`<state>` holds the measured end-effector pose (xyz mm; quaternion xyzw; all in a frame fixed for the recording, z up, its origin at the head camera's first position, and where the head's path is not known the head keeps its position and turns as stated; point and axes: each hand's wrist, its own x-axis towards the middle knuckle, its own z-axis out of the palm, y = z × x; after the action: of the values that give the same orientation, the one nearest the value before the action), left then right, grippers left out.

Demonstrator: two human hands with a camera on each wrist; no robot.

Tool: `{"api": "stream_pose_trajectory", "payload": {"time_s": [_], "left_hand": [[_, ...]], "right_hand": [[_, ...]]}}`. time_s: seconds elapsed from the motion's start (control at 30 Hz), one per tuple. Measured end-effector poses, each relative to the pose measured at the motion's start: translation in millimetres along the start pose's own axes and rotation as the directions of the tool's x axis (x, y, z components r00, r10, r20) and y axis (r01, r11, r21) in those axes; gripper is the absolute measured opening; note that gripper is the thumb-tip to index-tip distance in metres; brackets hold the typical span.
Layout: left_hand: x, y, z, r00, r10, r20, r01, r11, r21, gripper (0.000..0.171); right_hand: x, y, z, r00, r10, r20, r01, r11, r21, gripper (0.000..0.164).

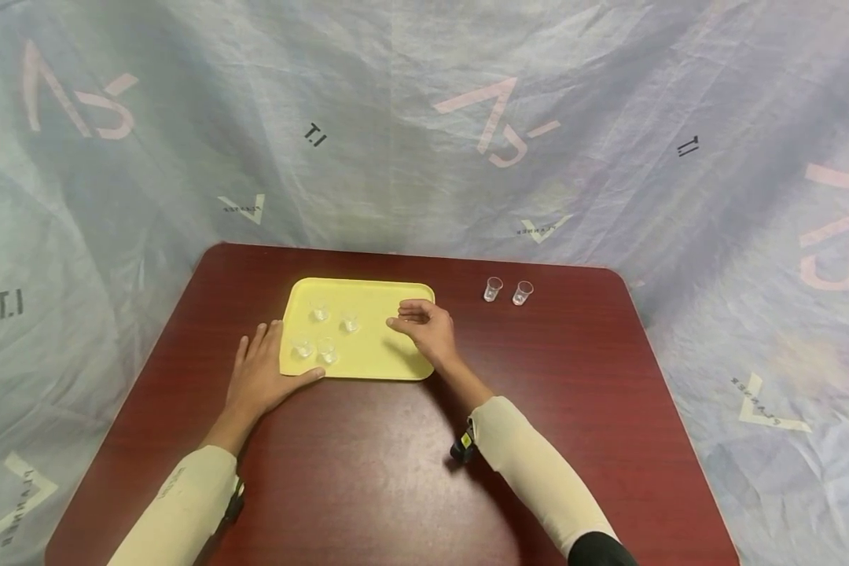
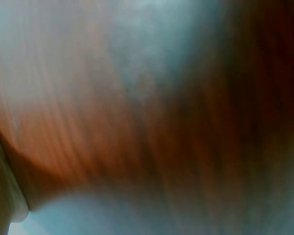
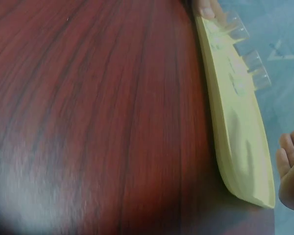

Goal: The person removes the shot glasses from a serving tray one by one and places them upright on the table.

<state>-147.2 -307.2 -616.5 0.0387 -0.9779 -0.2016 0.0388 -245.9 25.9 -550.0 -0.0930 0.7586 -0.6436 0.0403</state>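
**Four glasses on tray, two on desk; left hand at tray corner, right hand over tray**

Left to right, head view:

- Left hand (image 1: 258, 376), cream sleeve (image 1: 184, 499): fingers straight, slightly fanned, thumb stretched well away. Index finger runs along the left rim of the yellow rectangular tray (image 1: 378, 367); thumb tip touches the near rim. Right wrist view agrees: thumb on the tray corner. Left wrist view is mostly blurred desk.
- Small clear glass, front left (image 1: 302, 346): upright on tray, between left index and thumb, touching neither.
- Small clear glass, back left (image 1: 319, 311): upright, beyond the front pair.
- Small clear glass, front right (image 1: 327, 351): close beside front left one, just past the left thumb tip.
- Small clear glass, middle (image 1: 350, 322): upright, nearest of the four to the right hand, left of its fingertips with bare tray between.
- Right hand (image 1: 430, 330): over the tray's right part. Fingers close together, loosely bent; thumb apart from them, gap visible.
- Two small clear glasses (image 1: 493, 289) (image 1: 522, 293): upright, side by side on the dark red wood-grain desk (image 1: 354, 464), right of the tray, beyond the right hand and well apart from its fingers.

Grey printed cloth (image 1: 368, 157) hangs behind.
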Motion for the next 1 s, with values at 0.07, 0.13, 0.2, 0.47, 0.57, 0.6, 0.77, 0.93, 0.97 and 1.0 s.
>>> {"api": "stream_pose_trajectory", "payload": {"time_s": [0.07, 0.13, 0.2, 0.47, 0.57, 0.6, 0.77, 0.93, 0.97, 1.0], "left_hand": [[0.3, 0.6, 0.3, 1.0, -0.005, 0.004, 0.005, 1.0, 0.003, 0.142], [0.6, 0.7, 0.5, 1.0, -0.007, 0.004, 0.007, 1.0, 0.005, 0.142], [1.2, 0.9, 0.9, 1.0, -0.011, 0.007, 0.011, 1.0, 0.007, 0.143], [1.9, 2.9, 1.4, 1.0, -0.013, 0.015, 0.013, 1.0, 0.006, 0.142], [1.4, 3.2, 0.8, 1.0, -0.016, 0.018, 0.016, 1.0, 0.007, 0.142], [1.2, 3.1, 0.6, 1.0, -0.016, 0.02, 0.016, 1.0, 0.006, 0.142], [1.3, 4.6, -0.6, 1.0, -0.016, 0.024, 0.016, 1.0, 0.005, 0.142], [1.8, 3.9, -0.1, 1.0, -0.019, 0.019, 0.019, 1.0, 0.004, 0.143], [1.8, 3.6, 0.0, 1.0, -0.02, 0.019, 0.02, 1.0, 0.003, 0.142], [2.0, 3.5, 0.2, 1.0, -0.023, 0.019, 0.023, 1.0, 0.003, 0.142]], "right_hand": [[0, 0, 3, 1.0, -0.002, 0.01, 0.002, 1.0, 0.009, 0.041], [0, 0, 7, 1.0, -0.007, 0.021, 0.007, 1.0, 0.017, 0.043], [1, 1, 11, 1.0, -0.01, 0.028, 0.009, 1.0, 0.028, 0.047], [3, 0, 27, 0.998, 0.02, 0.063, -0.025, 0.997, 0.076, 0.052], [4, -2, 33, 0.996, 0.031, 0.08, -0.037, 0.997, 0.072, 0.05], [4, -2, 35, 0.996, 0.037, 0.083, -0.042, 0.997, 0.064, 0.049], [6, -2, 46, 0.995, 0.049, 0.083, -0.052, 0.998, 0.03, 0.051], [8, 0, 58, 0.993, 0.067, 0.093, -0.067, 0.998, -0.007, 0.058], [9, 1, 60, 0.993, 0.068, 0.096, -0.067, 0.998, -0.017, 0.058], [10, 2, 62, 0.993, 0.067, 0.099, -0.065, 0.998, -0.029, 0.059]]}}
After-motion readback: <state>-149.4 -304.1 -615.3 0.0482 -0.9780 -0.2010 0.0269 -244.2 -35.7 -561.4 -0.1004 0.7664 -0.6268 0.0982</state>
